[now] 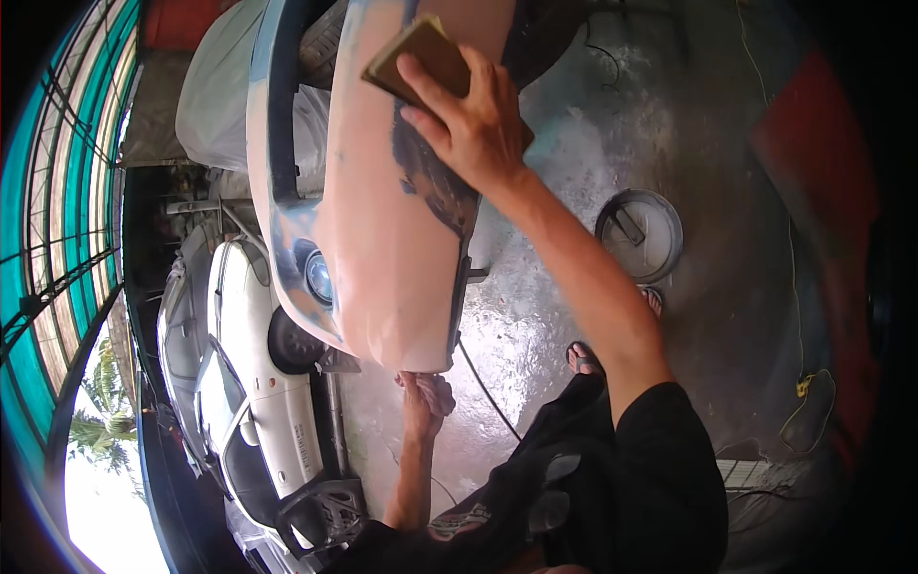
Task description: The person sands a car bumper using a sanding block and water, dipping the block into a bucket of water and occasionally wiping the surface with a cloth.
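A car bumper cover [387, 287], coated in pinkish filler or primer with dark and bluish patches, stretches before me. My right hand [480, 122] holds a flat, brown sanding block [430, 61] against its upper part in view. Its fingers spread over the block, whose underside is hidden. At the bumper's near end, my left hand [422, 403] grips a crumpled pinkish cloth [436, 394], close to the edge. A round lamp [319, 276] is set in the bumper's left side.
A round basin [674, 244] with cloudy water and a dark flat piece stands on the wet floor [516, 301], near my sandalled feet. A white car [287, 423] is parked at left. A dark hose [488, 387] crosses the floor; a thin yellow cord [795, 287] lies at right.
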The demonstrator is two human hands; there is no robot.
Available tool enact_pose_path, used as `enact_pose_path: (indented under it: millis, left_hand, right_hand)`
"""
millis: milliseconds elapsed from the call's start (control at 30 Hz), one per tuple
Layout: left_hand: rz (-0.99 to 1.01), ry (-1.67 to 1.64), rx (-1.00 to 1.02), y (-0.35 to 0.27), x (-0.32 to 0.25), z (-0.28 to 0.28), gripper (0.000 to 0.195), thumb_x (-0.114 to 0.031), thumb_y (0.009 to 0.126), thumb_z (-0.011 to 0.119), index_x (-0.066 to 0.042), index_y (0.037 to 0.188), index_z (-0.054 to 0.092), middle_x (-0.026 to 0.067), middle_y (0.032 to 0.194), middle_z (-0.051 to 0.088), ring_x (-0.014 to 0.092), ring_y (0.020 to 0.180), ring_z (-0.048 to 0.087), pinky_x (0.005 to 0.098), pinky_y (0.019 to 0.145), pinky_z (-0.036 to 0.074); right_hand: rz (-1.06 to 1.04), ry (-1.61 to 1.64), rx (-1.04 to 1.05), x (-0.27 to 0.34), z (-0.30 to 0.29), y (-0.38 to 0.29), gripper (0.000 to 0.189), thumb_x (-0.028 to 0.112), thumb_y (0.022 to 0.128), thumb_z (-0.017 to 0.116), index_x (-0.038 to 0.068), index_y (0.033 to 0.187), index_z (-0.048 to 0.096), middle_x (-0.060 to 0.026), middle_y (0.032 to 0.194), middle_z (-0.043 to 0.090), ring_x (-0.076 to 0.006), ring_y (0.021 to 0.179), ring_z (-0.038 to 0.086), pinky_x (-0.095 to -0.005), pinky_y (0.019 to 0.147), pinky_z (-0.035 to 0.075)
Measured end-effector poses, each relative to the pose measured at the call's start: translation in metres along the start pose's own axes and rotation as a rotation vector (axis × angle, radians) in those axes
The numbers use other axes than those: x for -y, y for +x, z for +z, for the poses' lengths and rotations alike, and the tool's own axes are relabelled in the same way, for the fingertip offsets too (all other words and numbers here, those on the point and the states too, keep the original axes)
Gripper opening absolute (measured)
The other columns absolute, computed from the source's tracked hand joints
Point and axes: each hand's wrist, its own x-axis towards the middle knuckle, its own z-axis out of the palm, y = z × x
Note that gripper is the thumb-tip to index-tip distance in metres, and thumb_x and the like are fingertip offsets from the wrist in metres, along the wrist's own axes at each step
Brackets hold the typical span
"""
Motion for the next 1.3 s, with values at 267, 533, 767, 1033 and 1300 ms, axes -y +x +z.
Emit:
enact_pose_path:
  millis: [267,533,767,1033,1300]
  left_hand:
    - [0.016,0.023,-0.025,-0.006,-0.003,0.003,0.061,-0.076,0.104,0.033,-0.020,0.089,0.049,-0.0040,0.062,0.041,0.011,0.050,0.043,0.0276,0.045,0.035]
    - [0.014,0.022,-0.017,-0.009,-0.007,0.004,0.063,-0.077,0.102,0.032,-0.019,0.090,0.051,-0.0033,0.063,0.042,0.011,0.048,0.043,0.0272,0.044,0.037]
    - [-0.025,-0.001,-0.043,-0.002,0.002,-0.002,0.063,-0.077,0.103,0.031,-0.017,0.091,0.049,-0.0026,0.062,0.042,0.012,0.048,0.044,0.0276,0.043,0.036]
    - [-0.038,0.017,0.020,-0.010,-0.002,-0.010,0.063,-0.078,0.103,0.030,-0.019,0.090,0.049,-0.0029,0.063,0.041,0.012,0.049,0.044,0.0279,0.043,0.035]
    - [-0.025,-0.024,-0.024,0.005,0.006,-0.012,0.060,-0.076,0.103,0.034,-0.019,0.089,0.048,-0.0032,0.064,0.042,0.012,0.047,0.043,0.0274,0.043,0.035]
  right_hand:
    - [0.167,0.118,0.084,0.001,-0.028,-0.114,0.063,0.025,0.086,0.084,0.027,0.146,0.065,-0.0260,0.142,0.054,-0.0441,0.120,0.058,-0.0501,0.100,0.051]
    - [0.184,0.083,0.009,-0.004,-0.008,-0.070,0.063,0.029,0.087,0.084,0.028,0.147,0.064,-0.0253,0.141,0.053,-0.0446,0.117,0.058,-0.0503,0.100,0.050]
    - [0.233,0.022,-0.063,-0.060,0.007,-0.011,0.059,0.028,0.091,0.081,0.027,0.147,0.064,-0.0289,0.138,0.054,-0.0477,0.114,0.059,-0.0516,0.098,0.051]
    - [0.238,0.124,0.042,0.000,-0.012,-0.111,0.062,0.031,0.089,0.082,0.028,0.148,0.064,-0.0294,0.142,0.052,-0.0490,0.121,0.058,-0.0561,0.105,0.047]
    - [0.393,0.032,-0.096,-0.088,0.008,0.027,0.054,0.028,0.092,0.079,0.023,0.145,0.066,-0.0287,0.133,0.056,-0.0479,0.113,0.060,-0.0515,0.098,0.051]
